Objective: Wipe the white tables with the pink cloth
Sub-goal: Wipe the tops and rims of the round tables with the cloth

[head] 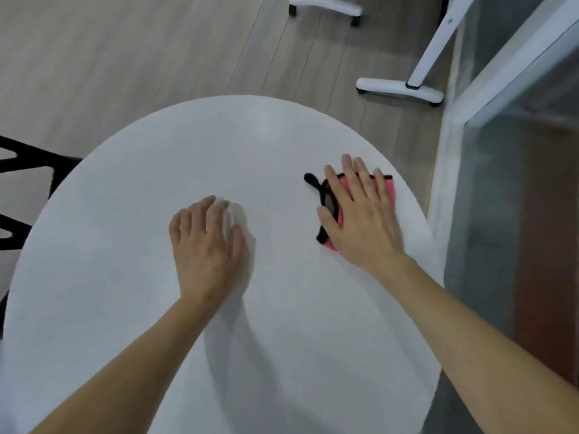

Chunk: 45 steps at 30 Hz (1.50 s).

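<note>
My right hand [360, 220], fingers spread, presses the pink cloth [388, 192] flat near the white table's [219, 145] right rim, so I reckon the stroke runs left toward my loosely curled left hand [206, 245] at mid-table

On the tabletop [125, 277], the cloth [391, 192] lies right of centre under the right hand [360, 220]; the left hand [206, 245] rests at centre.

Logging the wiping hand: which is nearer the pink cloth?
Right. The right hand presses flat on the pink cloth; the left hand rests on the table, apart from it.
</note>
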Each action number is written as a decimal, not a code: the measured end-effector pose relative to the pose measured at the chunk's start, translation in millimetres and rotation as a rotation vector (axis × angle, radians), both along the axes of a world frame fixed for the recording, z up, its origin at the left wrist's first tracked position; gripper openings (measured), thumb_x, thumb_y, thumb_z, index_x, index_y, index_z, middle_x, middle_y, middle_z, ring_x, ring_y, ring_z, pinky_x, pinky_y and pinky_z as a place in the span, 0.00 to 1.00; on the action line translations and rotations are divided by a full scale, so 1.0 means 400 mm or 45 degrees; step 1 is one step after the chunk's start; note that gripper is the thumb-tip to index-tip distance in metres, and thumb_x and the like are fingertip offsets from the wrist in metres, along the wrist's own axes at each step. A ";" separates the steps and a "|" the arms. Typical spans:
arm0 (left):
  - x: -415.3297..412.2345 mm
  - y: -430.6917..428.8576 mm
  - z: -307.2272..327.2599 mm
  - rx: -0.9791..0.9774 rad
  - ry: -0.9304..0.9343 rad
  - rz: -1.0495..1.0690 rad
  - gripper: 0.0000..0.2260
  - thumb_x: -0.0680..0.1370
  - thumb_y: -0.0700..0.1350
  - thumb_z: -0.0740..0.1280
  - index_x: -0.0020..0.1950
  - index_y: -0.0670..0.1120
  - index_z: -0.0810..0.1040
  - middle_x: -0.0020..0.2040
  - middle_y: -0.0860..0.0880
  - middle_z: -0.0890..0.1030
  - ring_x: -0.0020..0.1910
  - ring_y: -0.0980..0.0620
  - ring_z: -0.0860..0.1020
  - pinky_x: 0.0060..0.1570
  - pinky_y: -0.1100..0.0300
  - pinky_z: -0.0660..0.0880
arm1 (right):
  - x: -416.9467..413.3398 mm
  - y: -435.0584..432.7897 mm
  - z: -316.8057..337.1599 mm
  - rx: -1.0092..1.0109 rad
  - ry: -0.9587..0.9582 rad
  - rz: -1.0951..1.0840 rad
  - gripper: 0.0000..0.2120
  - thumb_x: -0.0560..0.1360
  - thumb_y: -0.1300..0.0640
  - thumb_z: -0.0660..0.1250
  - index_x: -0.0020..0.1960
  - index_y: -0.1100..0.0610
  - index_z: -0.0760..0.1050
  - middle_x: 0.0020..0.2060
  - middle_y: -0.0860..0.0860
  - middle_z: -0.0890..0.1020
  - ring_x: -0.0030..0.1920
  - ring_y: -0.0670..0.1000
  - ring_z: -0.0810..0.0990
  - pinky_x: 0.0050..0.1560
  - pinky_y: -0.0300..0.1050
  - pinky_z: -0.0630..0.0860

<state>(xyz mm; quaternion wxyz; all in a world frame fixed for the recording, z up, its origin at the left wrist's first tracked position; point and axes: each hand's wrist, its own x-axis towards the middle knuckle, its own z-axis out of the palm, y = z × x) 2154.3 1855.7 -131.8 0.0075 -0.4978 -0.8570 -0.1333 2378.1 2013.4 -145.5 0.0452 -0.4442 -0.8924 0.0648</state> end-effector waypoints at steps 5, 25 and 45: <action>0.257 -0.001 -0.020 -0.136 -0.123 -0.047 0.25 0.86 0.55 0.59 0.81 0.46 0.70 0.84 0.41 0.65 0.86 0.40 0.59 0.84 0.38 0.54 | 0.091 -0.040 0.014 -0.038 -0.059 0.122 0.33 0.86 0.37 0.52 0.88 0.49 0.56 0.88 0.55 0.52 0.88 0.55 0.47 0.86 0.62 0.48; 0.268 0.012 -0.049 -0.091 0.008 0.000 0.27 0.83 0.54 0.63 0.80 0.42 0.74 0.84 0.37 0.66 0.86 0.37 0.60 0.81 0.33 0.58 | -0.128 0.196 0.002 -0.004 -0.026 0.268 0.38 0.85 0.37 0.50 0.87 0.60 0.56 0.87 0.57 0.55 0.87 0.55 0.51 0.86 0.59 0.47; 0.263 0.013 -0.049 -0.124 -0.011 0.032 0.27 0.83 0.56 0.61 0.79 0.44 0.73 0.84 0.40 0.66 0.86 0.39 0.59 0.83 0.36 0.55 | -0.018 0.193 0.002 -0.028 -0.055 0.342 0.38 0.84 0.36 0.55 0.87 0.56 0.57 0.87 0.53 0.56 0.87 0.52 0.52 0.86 0.57 0.49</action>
